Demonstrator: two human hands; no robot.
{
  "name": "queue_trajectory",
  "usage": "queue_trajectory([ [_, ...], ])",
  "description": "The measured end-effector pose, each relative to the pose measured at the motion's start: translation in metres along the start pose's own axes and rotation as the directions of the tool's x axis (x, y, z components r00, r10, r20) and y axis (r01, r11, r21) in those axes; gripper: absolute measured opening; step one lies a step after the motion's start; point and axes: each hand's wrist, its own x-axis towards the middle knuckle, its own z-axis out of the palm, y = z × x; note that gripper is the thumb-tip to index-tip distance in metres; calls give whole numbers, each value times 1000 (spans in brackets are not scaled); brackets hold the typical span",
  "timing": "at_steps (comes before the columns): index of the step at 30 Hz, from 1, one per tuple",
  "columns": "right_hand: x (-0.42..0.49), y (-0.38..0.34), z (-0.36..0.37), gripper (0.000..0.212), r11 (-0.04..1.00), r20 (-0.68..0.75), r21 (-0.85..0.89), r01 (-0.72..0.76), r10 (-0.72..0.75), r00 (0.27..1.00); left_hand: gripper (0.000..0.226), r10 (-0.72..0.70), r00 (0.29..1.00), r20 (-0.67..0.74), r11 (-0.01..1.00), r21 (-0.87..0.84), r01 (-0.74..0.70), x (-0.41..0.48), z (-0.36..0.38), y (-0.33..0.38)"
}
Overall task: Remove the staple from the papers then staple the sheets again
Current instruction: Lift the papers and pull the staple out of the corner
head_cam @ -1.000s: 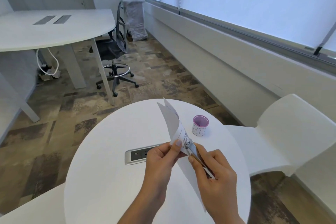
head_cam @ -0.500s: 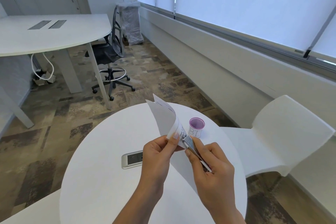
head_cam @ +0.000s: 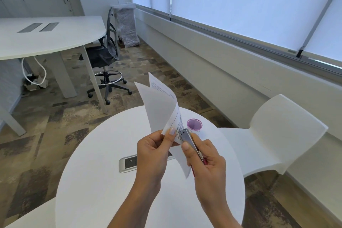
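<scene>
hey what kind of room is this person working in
It looks like an office or meeting room. A large white desk with a mesh swivel chair stands behind, the round table in front has a built-in power socket, and roller blinds cover a long window wall.

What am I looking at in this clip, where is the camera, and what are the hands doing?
There is no machine here: a person works with bare hands, filmed by one wide-angle camera worn on the head, looking forward and down. The left hand pinches a corner of some white printed paper sheets, held up above the round white table. The right hand grips a slim metal tool with a reddish handle, its tip at that same corner; whether the staple is out cannot be told. On the table stand a small purple-rimmed cup and a built-in silver power socket. A white chair stands beside it.
</scene>
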Motion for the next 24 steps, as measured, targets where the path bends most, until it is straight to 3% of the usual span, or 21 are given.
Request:
queue_trajectory([
  [5,3,-4,-3,23,989,-39,94,-110,114,993,22,-25,1000,-1,999,-33,25,-3,2,3],
  [15,-4,-2,-11,34,954,-46,-224,197,-212,976,17,-82,996,-23,991,-112,78,-5,2,14],
  [19,-3,-4,-14,47,910,-18,-321,263,-283,959,19,-121,992,-39,988,-105,116,-8,4,14],
  [24,-1,-8,-16,45,846,12,-415,334,-362,932,22,-89,996,1,994,-66,89,-10,3,15],
])
